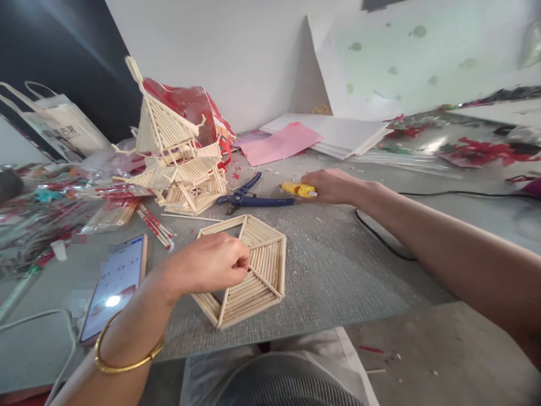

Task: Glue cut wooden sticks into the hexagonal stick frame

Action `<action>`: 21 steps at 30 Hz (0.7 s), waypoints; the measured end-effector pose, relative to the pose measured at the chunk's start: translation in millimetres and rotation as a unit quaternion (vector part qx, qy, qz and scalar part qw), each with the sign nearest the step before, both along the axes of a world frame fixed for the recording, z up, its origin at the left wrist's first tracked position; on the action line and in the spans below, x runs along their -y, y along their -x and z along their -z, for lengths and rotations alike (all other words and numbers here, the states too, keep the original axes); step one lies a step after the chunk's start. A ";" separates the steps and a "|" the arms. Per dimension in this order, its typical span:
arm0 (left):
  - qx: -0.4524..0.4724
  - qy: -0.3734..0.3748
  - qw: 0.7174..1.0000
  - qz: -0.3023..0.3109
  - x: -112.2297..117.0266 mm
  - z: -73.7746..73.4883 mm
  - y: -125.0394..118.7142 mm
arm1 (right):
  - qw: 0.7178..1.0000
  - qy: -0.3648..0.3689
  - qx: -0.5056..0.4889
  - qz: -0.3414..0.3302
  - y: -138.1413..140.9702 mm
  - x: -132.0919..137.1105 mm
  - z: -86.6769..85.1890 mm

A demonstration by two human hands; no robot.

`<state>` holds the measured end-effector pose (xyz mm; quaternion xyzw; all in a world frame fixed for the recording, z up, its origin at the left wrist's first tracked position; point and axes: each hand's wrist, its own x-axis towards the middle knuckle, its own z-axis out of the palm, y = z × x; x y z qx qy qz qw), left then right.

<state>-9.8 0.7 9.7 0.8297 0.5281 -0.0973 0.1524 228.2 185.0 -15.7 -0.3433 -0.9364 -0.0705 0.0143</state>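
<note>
A flat hexagonal panel (257, 270) made of thin wooden sticks lies on the grey table near its front edge. My left hand (209, 264) rests on the panel's left part with the fingers curled together in a pinch at its middle. My right hand (333, 186) is farther back on the table, closed around a yellow glue gun (298, 189) whose tip points left. A black cord (380, 234) runs from under that hand along my forearm. A tall stick-built pagoda model (177, 152) stands behind the panel at the left.
Blue-handled pliers (249, 197) lie between the pagoda and the glue gun. A lit phone (116, 282) lies at the left, beside packs of sticks (122, 211). Pink paper (279, 144), white sheets (338, 132) and a red bag (198, 110) sit at the back.
</note>
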 end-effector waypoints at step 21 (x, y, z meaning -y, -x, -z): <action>-0.003 0.068 0.998 -0.010 -12.2 -7.9 -7.6 | 1.000 0.010 0.001 0.013 3.5 3.3 -0.2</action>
